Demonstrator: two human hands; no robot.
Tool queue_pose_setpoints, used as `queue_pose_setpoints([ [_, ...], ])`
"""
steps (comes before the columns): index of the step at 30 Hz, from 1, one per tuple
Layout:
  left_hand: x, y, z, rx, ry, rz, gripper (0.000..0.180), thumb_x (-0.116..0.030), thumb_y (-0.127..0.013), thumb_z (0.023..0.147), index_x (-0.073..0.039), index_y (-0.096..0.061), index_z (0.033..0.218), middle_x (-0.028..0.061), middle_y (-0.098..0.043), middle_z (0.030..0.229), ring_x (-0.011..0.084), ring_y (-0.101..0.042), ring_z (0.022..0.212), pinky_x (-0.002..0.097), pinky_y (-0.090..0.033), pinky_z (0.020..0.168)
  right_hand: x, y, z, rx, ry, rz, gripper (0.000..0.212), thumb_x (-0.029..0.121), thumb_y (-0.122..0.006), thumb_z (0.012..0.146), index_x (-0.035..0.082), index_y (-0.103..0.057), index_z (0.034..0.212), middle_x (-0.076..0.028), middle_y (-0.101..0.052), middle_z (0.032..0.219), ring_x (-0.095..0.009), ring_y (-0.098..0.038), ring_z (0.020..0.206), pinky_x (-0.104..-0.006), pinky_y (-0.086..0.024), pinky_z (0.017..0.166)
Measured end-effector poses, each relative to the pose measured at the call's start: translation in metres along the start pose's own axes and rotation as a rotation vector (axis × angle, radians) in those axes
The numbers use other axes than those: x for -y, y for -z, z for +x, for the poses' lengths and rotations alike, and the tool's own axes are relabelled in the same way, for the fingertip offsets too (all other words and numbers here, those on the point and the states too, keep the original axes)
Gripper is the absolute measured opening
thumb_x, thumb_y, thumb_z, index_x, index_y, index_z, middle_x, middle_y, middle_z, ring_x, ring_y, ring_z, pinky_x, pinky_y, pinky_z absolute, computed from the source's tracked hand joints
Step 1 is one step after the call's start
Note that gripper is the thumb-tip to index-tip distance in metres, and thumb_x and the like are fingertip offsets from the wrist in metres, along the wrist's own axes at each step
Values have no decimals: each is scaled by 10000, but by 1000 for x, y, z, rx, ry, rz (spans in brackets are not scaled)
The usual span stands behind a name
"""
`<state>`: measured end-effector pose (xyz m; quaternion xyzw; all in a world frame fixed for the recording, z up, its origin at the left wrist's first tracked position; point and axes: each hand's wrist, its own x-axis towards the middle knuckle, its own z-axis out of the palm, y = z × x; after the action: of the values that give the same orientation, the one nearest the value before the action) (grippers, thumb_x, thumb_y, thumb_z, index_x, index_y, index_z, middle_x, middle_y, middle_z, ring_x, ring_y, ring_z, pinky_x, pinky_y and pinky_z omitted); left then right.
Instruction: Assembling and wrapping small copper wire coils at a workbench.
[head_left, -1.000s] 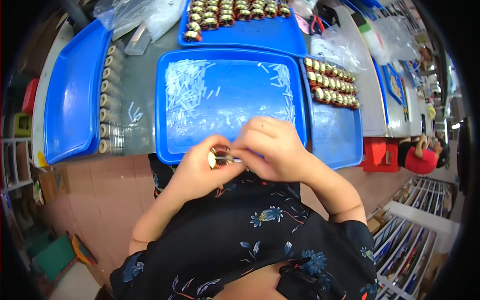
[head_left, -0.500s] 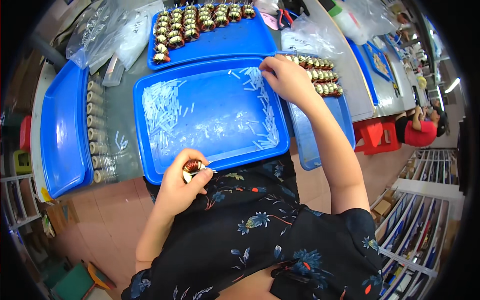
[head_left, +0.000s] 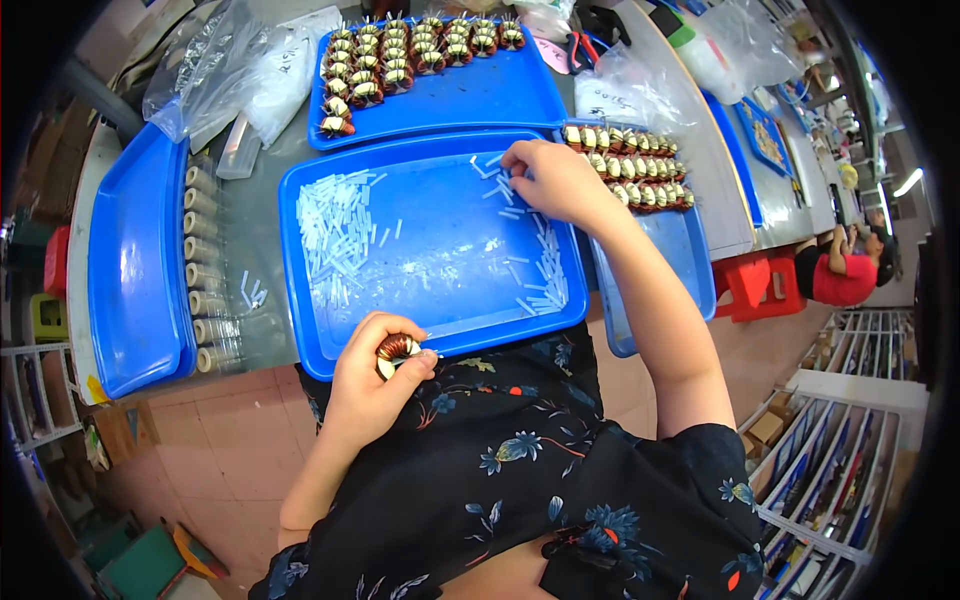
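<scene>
My left hand [head_left: 372,385] is closed around a toroidal coil [head_left: 397,349], wound in copper-coloured wire with cream sections, just off the near edge of a blue tray [head_left: 440,345]. Thin pale ends stick out of the coil beside my thumb. Over the tray's far right corner, my right hand [head_left: 560,180] has its fingers bent and drawn together among short white tubes [head_left: 505,190]. Whether a tube is between the fingertips is too small to make out. A larger heap of the same tubes [head_left: 335,225] covers the tray's left side.
Finished-looking coils [head_left: 398,78] stand in rows in a blue tray behind, and more coils [head_left: 640,170] fill a tray at the right. Left of the main tray are a row of cream rolls [head_left: 207,275], a blue tray [head_left: 140,270] and plastic bags [head_left: 290,75]. A person [head_left: 850,270] sits far right.
My right hand has moved slightly left and nearer, from the tray's far rim onto the tubes inside the corner. The left hand still holds the coil. The whole view has shifted slightly.
</scene>
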<state>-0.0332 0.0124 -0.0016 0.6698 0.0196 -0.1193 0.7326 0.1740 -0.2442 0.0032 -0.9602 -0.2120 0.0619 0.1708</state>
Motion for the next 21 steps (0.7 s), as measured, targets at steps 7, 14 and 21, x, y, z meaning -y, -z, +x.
queue_pose_setpoints([
  [7, -2, -4, 5, -56, 29, -233, 268, 16, -674, 897, 3, -526, 1120, 47, -565, 952, 89, -604, 830, 249, -563, 716, -7, 10, 6, -96, 60, 27, 239, 85, -624, 835, 32, -691, 1058, -144, -709, 906, -304, -687, 875, -383, -532, 809],
  [14, 3, 1, 5, 9, 32, -203, 253, 19, -671, 902, -6, -525, 1107, 44, -573, 942, 84, -593, 834, 248, -573, 716, 4, -1, 12, -35, 189, -35, 135, 149, -686, 836, 81, -691, 953, -123, -662, 952, -314, -650, 926, -404, -515, 825],
  [21, 1, 1, 3, -2, 0, -160, 159, 19, -646, 915, 12, -571, 1055, 61, -545, 1013, 103, -599, 873, 256, -587, 717, 4, -13, 20, -11, 231, -87, 113, 174, -662, 863, 75, -642, 914, -130, -644, 934, -341, -645, 915, -441, -522, 788],
])
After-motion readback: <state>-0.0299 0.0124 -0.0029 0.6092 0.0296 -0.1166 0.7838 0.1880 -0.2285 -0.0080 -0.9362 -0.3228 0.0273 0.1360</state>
